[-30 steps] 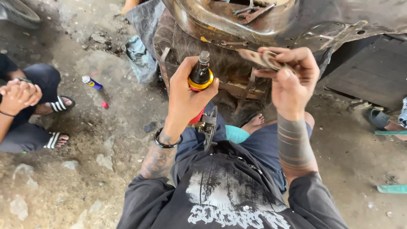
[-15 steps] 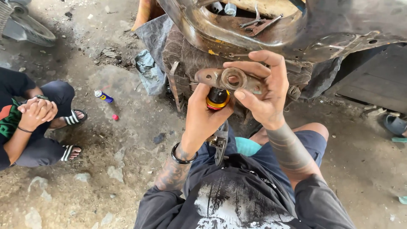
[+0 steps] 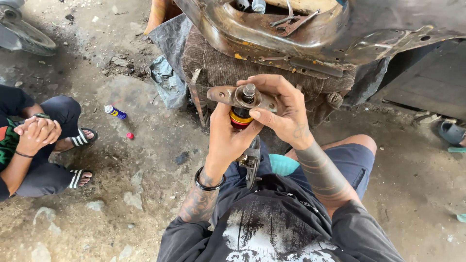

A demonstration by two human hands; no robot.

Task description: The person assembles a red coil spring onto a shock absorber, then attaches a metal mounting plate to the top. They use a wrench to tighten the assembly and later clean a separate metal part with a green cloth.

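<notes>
black printed tee, sleeves pushed up | blue shorts | black bangle (image 3: 209, 180) on left wrist | tattooed forearms

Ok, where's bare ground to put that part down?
Bare ground lies to the left, between the person's left arm and the seated person's sandals, below the spray can. More lies at right, beyond the right knee. Ahead is crowded: stool, rags, metal shell.

Single head-worn view, looking steeply down, close over own hands and lap; dirt floor (image 3: 145, 194) around.
</notes>
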